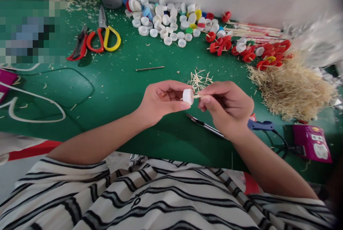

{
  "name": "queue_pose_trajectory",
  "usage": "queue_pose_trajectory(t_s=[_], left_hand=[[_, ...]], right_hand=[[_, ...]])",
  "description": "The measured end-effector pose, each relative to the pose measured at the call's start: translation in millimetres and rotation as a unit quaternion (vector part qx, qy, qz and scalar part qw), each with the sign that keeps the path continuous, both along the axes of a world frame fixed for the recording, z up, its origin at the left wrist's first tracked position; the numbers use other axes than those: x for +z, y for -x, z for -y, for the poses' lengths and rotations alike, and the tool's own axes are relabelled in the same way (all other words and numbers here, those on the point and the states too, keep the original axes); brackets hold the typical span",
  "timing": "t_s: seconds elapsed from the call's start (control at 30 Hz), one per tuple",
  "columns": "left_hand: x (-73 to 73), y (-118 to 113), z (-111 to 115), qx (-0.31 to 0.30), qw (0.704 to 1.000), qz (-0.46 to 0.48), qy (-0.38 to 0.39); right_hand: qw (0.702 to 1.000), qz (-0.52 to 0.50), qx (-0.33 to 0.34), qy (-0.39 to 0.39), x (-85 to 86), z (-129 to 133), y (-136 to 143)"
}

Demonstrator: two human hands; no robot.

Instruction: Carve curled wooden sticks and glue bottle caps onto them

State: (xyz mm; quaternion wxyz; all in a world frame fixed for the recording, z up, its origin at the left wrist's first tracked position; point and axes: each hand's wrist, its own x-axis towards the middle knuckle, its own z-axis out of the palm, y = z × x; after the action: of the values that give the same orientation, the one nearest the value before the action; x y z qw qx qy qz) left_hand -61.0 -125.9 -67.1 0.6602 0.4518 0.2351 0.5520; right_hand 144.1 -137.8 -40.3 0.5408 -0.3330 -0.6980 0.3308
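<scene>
Between the thumb and fingers of my left hand (pixel 163 99) is a white bottle cap (pixel 188 96), held on its edge. My right hand (pixel 227 103) pinches a thin wooden stick (pixel 197 96) whose near end meets the face of the cap. A small pale tip shows on the cap's left side; whether it is the same stick I cannot tell. Just beyond the hands lies a little heap of pale wood slivers (pixel 200 79). A utility knife (pixel 206 125) rests on the green table (pixel 115 90), partly under my right hand.
Loose bottle caps (pixel 166 19) pile up at the back, with red caps on sticks (pixel 273 51) to their right. Scissors (pixel 103 33), pliers (pixel 79 45) and a nail-like metal rod (pixel 150 68) lie further left. Wood fibre (pixel 297 87) and a magenta box (pixel 312 142) are at right.
</scene>
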Motion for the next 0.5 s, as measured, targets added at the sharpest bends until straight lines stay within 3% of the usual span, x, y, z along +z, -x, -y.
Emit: queue_pose_trajectory(t_s=[0.5], left_hand=[[-0.7,-3.2,5.1,-0.012,0.997,0.012,0.071]], right_hand=[[0.998,-0.028,0.009,0.061,-5.1,3.5,7.1]])
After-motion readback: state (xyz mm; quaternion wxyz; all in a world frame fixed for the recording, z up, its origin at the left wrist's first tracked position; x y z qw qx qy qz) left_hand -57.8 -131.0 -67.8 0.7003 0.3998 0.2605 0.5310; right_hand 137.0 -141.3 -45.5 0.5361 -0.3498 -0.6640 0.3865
